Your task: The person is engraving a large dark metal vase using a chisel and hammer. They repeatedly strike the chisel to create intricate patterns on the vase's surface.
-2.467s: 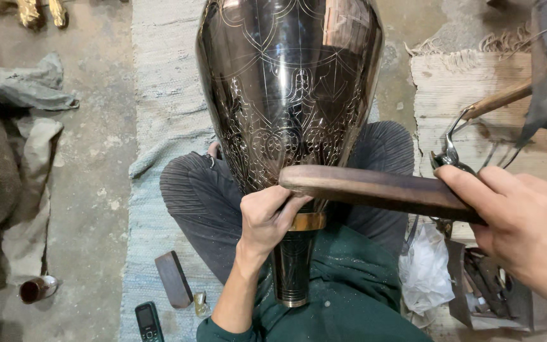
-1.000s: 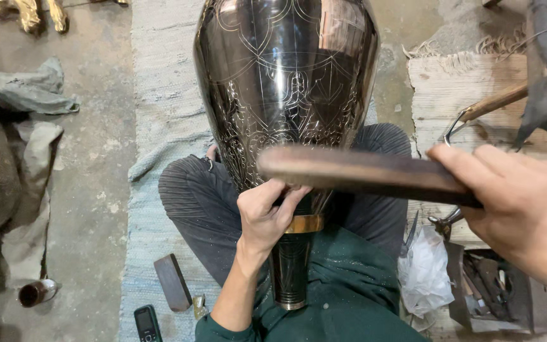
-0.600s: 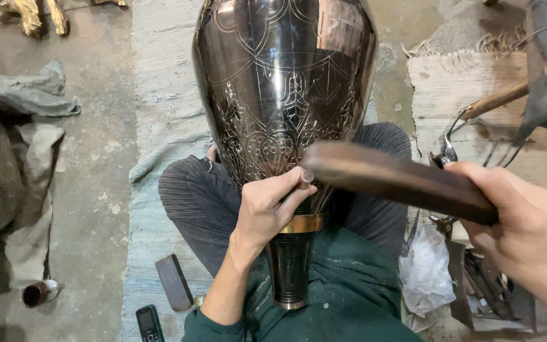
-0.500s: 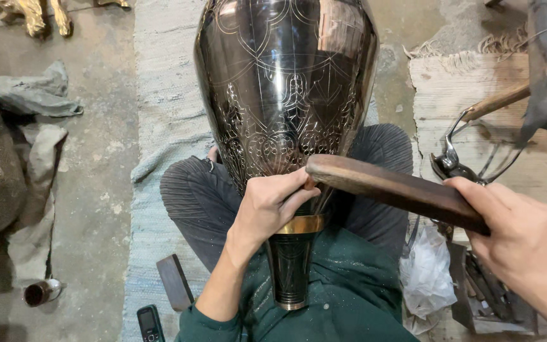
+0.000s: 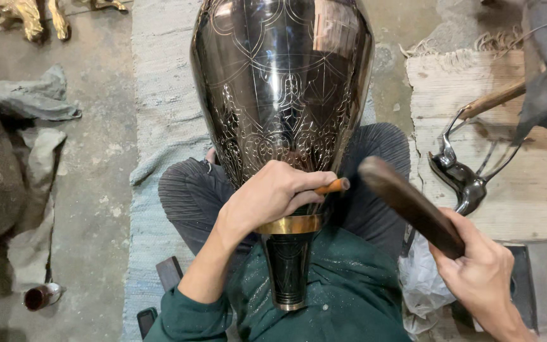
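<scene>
On the far left a crumpled grey cloth (image 5: pixel 33 98) lay on the concrete floor (image 5: pixel 96 158), with a small dark cup (image 5: pixel 40 296) on its side lower down. I sat cross-legged on a pale woven mat (image 5: pixel 163 95), and the big dark engraved metal vase (image 5: pixel 283 95) rested between my knees, its narrow brass-banded neck pointing into my lap and its wide belly away from me. My left hand (image 5: pixel 272 197) lay against the lower belly of the vase, fingers curled tight around a thin chisel with an orange-brown end (image 5: pixel 333 186), whose tip I could not see behind my knuckles. Just right of it, clear of the chisel's end, hung the dark wooden mallet (image 5: pixel 409 206), gripped near its lower end in my right hand (image 5: pixel 479 278), fingers wrapped firmly around it. Beyond, on a fringed pale rug (image 5: pixel 527 209), lay a metal tool with curved arms (image 5: pixel 463 171).
</scene>
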